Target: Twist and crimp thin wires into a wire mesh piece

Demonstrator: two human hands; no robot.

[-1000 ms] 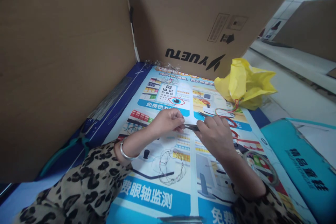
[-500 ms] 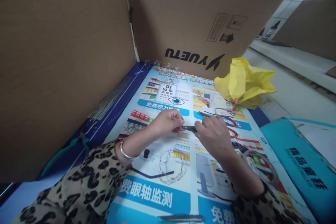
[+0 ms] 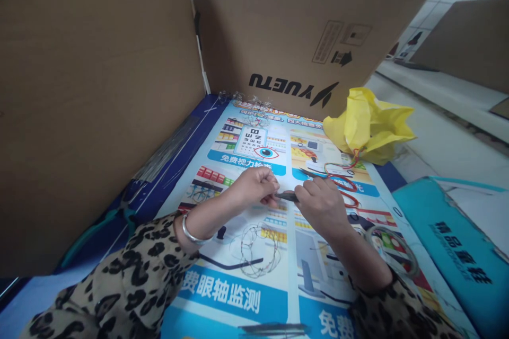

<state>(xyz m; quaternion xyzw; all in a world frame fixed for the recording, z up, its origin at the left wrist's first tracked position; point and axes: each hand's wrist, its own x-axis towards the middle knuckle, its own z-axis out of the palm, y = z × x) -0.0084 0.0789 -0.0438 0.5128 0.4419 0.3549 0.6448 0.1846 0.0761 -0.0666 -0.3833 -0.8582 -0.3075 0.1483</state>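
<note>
My left hand [image 3: 259, 186] is closed in a pinch near the middle, on something too fine to make out. My right hand [image 3: 321, 204] wraps round a dark narrow-jawed tool, apparently pliers [image 3: 287, 197], whose tip points left and meets the left fingertips. The handles are hidden in the palm. Just behind the right knuckles, a dark pointed blade [image 3: 309, 173] and red loops [image 3: 345, 182] lie on the printed sheet, looking like scissors partly covered by the hand. Below the hands rests a round tangle of thin wire [image 3: 260, 250] with small beads or knots.
Cardboard walls [image 3: 99, 90] stand left and behind. Teal-handled pliers [image 3: 119, 214] and thin wires [image 3: 165, 156] lie left. To the right are a yellow bag [image 3: 363, 127], a coil [image 3: 393, 249] and a teal box [image 3: 445, 243]. Dark thin rods [image 3: 274, 329] lie at the front edge.
The pliers' tip and the right hand have shifted very slightly down. The left hand keeps its pinch, and the view has drifted a little.
</note>
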